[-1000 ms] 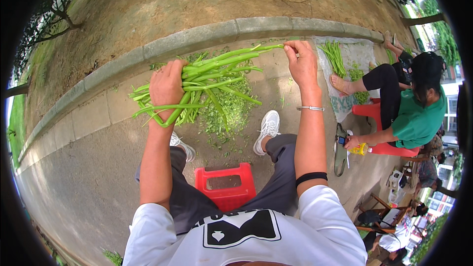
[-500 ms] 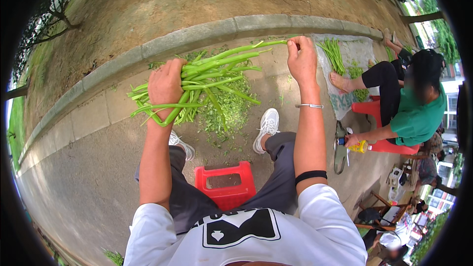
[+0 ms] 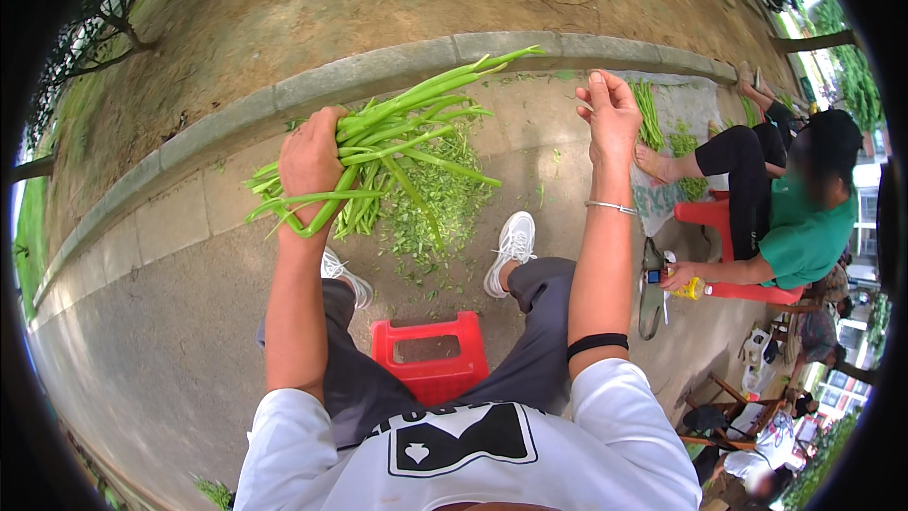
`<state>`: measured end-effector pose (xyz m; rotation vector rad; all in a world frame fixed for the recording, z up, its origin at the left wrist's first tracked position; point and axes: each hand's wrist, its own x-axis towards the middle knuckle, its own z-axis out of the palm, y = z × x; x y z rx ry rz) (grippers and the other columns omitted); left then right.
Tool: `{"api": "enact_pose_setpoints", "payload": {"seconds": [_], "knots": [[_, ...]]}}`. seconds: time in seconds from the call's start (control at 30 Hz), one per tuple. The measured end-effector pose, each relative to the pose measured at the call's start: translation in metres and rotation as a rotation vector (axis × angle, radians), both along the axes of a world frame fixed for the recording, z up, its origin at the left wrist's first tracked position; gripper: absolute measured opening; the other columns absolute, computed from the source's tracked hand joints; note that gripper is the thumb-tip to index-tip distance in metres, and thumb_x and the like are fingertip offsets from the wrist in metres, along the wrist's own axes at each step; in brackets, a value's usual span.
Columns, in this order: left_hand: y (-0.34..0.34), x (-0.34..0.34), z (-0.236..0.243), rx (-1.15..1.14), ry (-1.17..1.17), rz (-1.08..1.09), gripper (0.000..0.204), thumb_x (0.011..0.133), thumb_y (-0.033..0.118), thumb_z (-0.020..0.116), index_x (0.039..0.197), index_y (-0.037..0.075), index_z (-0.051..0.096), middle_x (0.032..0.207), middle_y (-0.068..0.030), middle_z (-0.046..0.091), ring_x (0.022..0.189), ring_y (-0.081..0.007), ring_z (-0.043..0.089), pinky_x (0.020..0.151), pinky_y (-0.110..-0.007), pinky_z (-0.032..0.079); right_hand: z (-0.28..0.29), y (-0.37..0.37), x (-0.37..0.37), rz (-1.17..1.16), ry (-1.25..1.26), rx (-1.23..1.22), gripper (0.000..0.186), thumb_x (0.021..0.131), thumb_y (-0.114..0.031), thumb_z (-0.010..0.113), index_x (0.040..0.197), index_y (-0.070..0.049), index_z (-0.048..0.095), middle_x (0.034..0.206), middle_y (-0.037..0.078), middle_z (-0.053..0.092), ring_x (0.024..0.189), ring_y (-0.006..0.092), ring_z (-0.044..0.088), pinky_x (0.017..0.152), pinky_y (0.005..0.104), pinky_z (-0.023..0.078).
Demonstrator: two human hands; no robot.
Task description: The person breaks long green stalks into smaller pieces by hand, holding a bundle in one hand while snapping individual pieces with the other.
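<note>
My left hand (image 3: pixel 312 159) is closed round a bunch of long green vegetable stems (image 3: pixel 407 123). Most of the stems fan out to the right, and a few bent ones hang over the wrist. Off to the right, my right hand (image 3: pixel 613 115) is raised, apart from the bunch, its thumb and forefinger close together and the other fingers loosely curled. Whether a small scrap sits in that pinch is too small to tell. Beneath the bunch, a pile of torn green leaves (image 3: pixel 437 199) lies on the pavement between my shoes.
A red plastic stool (image 3: pixel 431 388) shows between my legs. A stone kerb (image 3: pixel 506 45) curves across the far side, with bare soil beyond. At right, a person in a green top (image 3: pixel 804 227) sits by a plastic sheet (image 3: pixel 695 99) with more stems, holding a yellow bottle (image 3: pixel 695 288).
My right hand has let go of a stem tip and moved slightly right. That stem now points up and away, free of the fingers. The left hand keeps its hold.
</note>
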<state>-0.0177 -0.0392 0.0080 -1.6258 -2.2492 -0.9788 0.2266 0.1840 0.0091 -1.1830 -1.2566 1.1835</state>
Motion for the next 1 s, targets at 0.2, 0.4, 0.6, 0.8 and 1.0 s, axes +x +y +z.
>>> {"api": "enact_pose_setpoints", "payload": {"seconds": [0.2, 0.4, 0.6, 0.8, 1.0], "knots": [[0.0, 0.0, -0.003, -0.031, -0.004, 0.003, 0.029, 0.07, 0.016, 0.065, 0.094, 0.007, 0.053, 0.084, -0.0116, 0.06, 0.079, -0.0317, 0.058, 0.065, -0.04, 0.041, 0.005, -0.013, -0.013, 0.185, -0.113, -0.003, 0.025, 0.08, -0.008, 0.064, 0.104, -0.004, 0.057, 0.098, 0.01, 0.066, 0.075, 0.0111, 0.064, 0.055, 0.0195, 0.046], [0.002, 0.001, -0.003, 0.001, 0.012, 0.002, 0.028, 0.07, 0.017, 0.065, 0.094, 0.008, 0.053, 0.083, -0.0111, 0.06, 0.078, -0.0312, 0.058, 0.064, -0.039, 0.04, -0.014, -0.009, -0.017, 0.198, -0.267, 0.19, 0.027, 0.079, -0.008, 0.065, 0.105, -0.002, 0.06, 0.099, 0.008, 0.065, 0.073, 0.0105, 0.063, 0.058, 0.0206, 0.047], [0.001, 0.003, -0.002, -0.001, 0.004, -0.014, 0.027, 0.07, 0.018, 0.065, 0.093, 0.008, 0.054, 0.082, -0.0108, 0.059, 0.076, -0.0312, 0.058, 0.063, -0.039, 0.04, -0.019, -0.014, -0.023, 0.18, -0.358, 0.334, 0.027, 0.079, -0.016, 0.067, 0.103, -0.005, 0.062, 0.092, 0.01, 0.065, 0.071, 0.0153, 0.065, 0.063, 0.0274, 0.049], [-0.001, 0.001, -0.003, 0.011, 0.005, -0.009, 0.028, 0.07, 0.018, 0.065, 0.094, 0.009, 0.053, 0.082, -0.0112, 0.059, 0.076, -0.0317, 0.057, 0.063, -0.04, 0.04, -0.013, -0.016, -0.019, 0.216, -0.567, 0.402, 0.018, 0.079, -0.018, 0.067, 0.088, -0.004, 0.059, 0.083, 0.009, 0.062, 0.063, 0.0181, 0.061, 0.057, 0.0302, 0.047], [0.0, 0.001, -0.001, -0.004, -0.008, -0.004, 0.029, 0.07, 0.017, 0.066, 0.095, 0.008, 0.053, 0.083, -0.0117, 0.059, 0.077, -0.0322, 0.057, 0.064, -0.04, 0.041, -0.015, -0.017, -0.017, 0.28, -0.719, 0.551, 0.014, 0.082, -0.016, 0.062, 0.082, -0.004, 0.054, 0.078, 0.01, 0.058, 0.061, 0.0223, 0.059, 0.055, 0.0338, 0.046]]}}
